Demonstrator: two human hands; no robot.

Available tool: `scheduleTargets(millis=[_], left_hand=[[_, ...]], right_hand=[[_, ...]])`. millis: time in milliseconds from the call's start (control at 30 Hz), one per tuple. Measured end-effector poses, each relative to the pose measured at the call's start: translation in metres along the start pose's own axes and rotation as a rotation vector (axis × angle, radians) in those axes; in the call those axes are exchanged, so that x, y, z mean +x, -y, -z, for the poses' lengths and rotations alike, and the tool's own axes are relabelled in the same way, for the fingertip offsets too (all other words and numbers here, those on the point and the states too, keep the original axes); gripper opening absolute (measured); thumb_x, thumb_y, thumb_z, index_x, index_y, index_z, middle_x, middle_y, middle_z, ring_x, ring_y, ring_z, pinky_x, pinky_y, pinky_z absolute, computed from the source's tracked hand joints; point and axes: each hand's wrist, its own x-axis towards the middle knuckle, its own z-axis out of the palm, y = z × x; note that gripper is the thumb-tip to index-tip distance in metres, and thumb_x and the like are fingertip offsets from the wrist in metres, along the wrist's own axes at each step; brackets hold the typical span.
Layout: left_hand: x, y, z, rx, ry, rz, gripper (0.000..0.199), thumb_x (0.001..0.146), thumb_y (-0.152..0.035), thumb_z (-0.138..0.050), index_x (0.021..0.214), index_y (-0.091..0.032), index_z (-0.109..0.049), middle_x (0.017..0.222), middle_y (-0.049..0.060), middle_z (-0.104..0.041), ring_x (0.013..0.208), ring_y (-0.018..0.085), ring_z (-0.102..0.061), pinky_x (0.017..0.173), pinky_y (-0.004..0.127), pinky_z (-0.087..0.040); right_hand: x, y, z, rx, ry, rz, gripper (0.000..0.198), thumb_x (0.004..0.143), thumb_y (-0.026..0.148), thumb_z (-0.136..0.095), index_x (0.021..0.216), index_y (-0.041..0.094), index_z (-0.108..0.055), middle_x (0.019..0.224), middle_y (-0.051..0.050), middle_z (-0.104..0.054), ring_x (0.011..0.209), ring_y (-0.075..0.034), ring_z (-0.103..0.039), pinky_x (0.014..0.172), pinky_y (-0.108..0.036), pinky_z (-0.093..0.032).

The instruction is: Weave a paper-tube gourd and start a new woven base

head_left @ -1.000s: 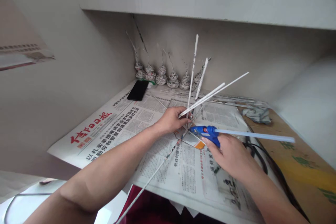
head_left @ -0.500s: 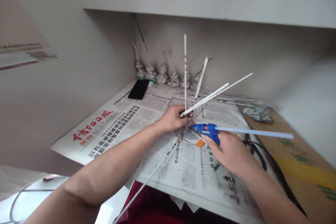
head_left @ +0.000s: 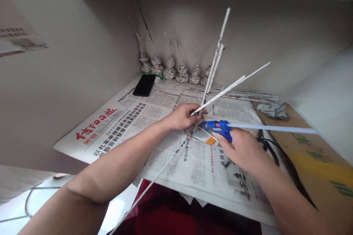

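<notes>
My left hand point(head_left: 184, 116) is closed around the crossing point of several rolled newspaper sticks point(head_left: 213, 69). Two of them lean close together up and slightly right, others point to the right, and a long one point(head_left: 162, 170) runs down toward my lap. My right hand point(head_left: 244, 149) grips a blue hot glue gun point(head_left: 220, 129) with a long translucent glue stick point(head_left: 273, 128) out of its back. The gun's nozzle points left at the sticks by my left fingertips. Whether it touches them is hidden.
Newspaper point(head_left: 121, 125) covers the table. A black phone point(head_left: 144, 85) lies at the back left, near a row of gourd-shaped woven paper pieces point(head_left: 182, 73). More paper sticks point(head_left: 245, 95), a grey cloth point(head_left: 271, 109), a black cable point(head_left: 292, 180) and cardboard point(head_left: 322, 165) lie on the right.
The upright stick has tilted right, now lying close beside its neighbour. Both hands stay together at the crossing point, the glue gun still by the sticks. My view has tipped slightly downward.
</notes>
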Motion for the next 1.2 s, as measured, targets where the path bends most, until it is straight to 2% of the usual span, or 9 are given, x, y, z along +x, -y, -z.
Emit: scheduleTargets(millis=[167, 333, 933, 1200], left_hand=[[0.0021, 0.0014, 0.003, -0.014, -0.075, 0.054, 0.019, 0.077, -0.023, -0.065, 0.093, -0.012, -0.068, 0.076, 0.002, -0.069, 0.062, 0.012, -0.062, 0.063, 0.023, -0.049], [0.003, 0.0007, 0.0021, 0.076, -0.159, 0.043, 0.017, 0.075, -0.025, -0.068, 0.087, -0.013, -0.07, 0.079, 0.002, -0.071, 0.07, 0.014, -0.063, 0.067, 0.023, -0.047], [0.0016, 0.0004, -0.0003, 0.213, -0.199, 0.092, 0.017, 0.075, -0.029, -0.067, 0.085, -0.016, -0.07, 0.075, 0.0, -0.069, 0.068, 0.013, -0.061, 0.064, 0.022, -0.044], [-0.001, -0.0053, -0.0038, 0.319, -0.209, 0.039, 0.014, 0.077, -0.03, -0.067, 0.076, -0.016, -0.065, 0.066, -0.002, -0.064, 0.066, 0.013, -0.058, 0.064, 0.022, -0.042]], right_hand=[[-0.0006, 0.0005, 0.0007, 0.027, -0.031, 0.002, 0.038, 0.093, 0.044, -0.042, 0.08, 0.018, -0.065, 0.073, -0.011, -0.07, 0.067, -0.025, -0.066, 0.059, -0.033, -0.042], [-0.0003, 0.0012, 0.0007, 0.003, -0.012, -0.012, 0.04, 0.093, 0.046, -0.042, 0.077, 0.018, -0.064, 0.072, -0.011, -0.069, 0.067, -0.026, -0.066, 0.06, -0.034, -0.043], [-0.0001, -0.0022, 0.0051, 0.0, -0.021, -0.016, 0.04, 0.093, 0.048, -0.041, 0.08, 0.017, -0.064, 0.077, -0.014, -0.071, 0.074, -0.03, -0.067, 0.067, -0.039, -0.047], [-0.0007, 0.0017, 0.0051, -0.002, -0.032, 0.014, 0.038, 0.092, 0.045, -0.043, 0.086, 0.016, -0.066, 0.082, -0.014, -0.072, 0.079, -0.031, -0.068, 0.069, -0.039, -0.048]])
